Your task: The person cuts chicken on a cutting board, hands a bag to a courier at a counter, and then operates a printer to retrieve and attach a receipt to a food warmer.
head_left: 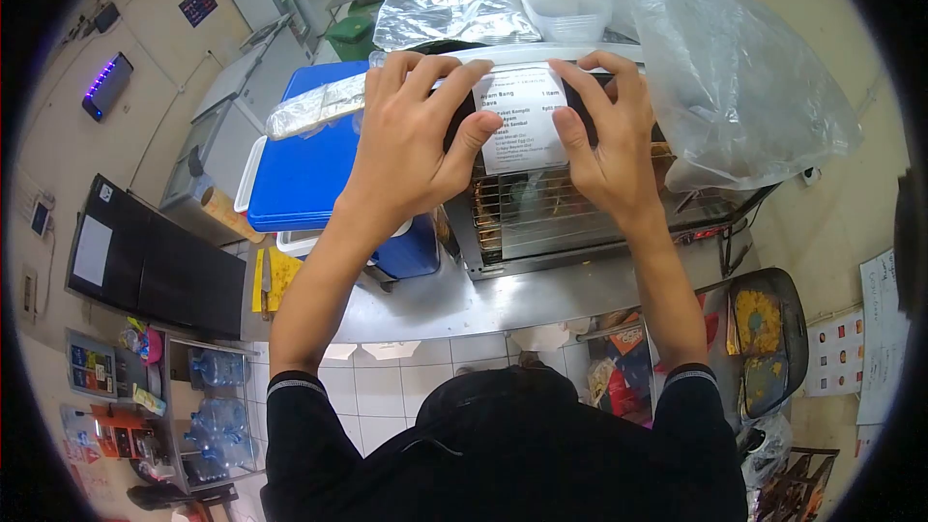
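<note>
A printed paper receipt [523, 128] hangs upright at the top front of a glass-fronted cabinet [474, 246] with wire racks inside. My left hand [411, 130] grips the paper's upper left, its fingertips at the top edge and its thumb over the left side. At the opposite side, my right hand [616, 140] has its fingertips on the top right corner and its thumb by the right edge. Dark lines of print face me between the two thumbs. Part of the cabinet's front is hidden behind the hands and paper.
Foil packs [454, 17], clear plastic containers [570, 24] and a large plastic bag [735, 68] sit on the cabinet. A blue cooler box [309, 174] stands left, with a wrapped roll [319, 108] on its lid. A knife [266, 275] lies on a yellow board [284, 271] on the steel counter [435, 314].
</note>
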Demonstrator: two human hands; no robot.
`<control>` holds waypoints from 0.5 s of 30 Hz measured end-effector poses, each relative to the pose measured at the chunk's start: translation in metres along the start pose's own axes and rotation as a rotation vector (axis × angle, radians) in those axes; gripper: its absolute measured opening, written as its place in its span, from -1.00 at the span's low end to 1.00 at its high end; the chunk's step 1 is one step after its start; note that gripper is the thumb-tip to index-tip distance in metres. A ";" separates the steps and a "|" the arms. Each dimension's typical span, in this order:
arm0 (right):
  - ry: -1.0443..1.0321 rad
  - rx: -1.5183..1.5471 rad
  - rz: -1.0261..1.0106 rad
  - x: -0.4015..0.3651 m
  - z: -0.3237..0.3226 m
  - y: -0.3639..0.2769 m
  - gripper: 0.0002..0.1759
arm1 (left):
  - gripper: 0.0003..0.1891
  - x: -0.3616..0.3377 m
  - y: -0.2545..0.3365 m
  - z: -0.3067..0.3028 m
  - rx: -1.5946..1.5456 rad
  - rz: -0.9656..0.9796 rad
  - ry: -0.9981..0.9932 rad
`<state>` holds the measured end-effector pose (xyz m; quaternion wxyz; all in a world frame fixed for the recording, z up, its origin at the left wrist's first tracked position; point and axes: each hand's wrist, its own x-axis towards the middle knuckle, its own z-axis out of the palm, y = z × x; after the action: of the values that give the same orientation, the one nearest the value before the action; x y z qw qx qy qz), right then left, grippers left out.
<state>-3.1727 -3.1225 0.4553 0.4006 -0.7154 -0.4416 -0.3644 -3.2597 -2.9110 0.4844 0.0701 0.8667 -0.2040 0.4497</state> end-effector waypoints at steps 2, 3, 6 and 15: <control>0.015 -0.016 -0.042 0.000 0.000 0.002 -0.59 | -0.64 -0.001 0.000 -0.001 -0.017 -0.009 0.017; 0.020 -0.056 -0.074 -0.001 0.001 0.004 -0.59 | -0.64 -0.002 0.001 -0.001 0.015 -0.025 0.017; 0.019 -0.117 -0.102 -0.002 0.003 0.007 -0.60 | -0.65 -0.001 0.003 -0.001 0.063 -0.055 0.015; 0.013 -0.060 -0.007 0.004 0.007 0.005 -0.63 | -0.70 -0.001 -0.003 0.002 -0.048 -0.095 0.031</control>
<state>-3.1657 -3.1161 0.4549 0.3806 -0.7232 -0.4303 -0.3833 -3.2574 -2.9089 0.4821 0.1153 0.8665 -0.1725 0.4540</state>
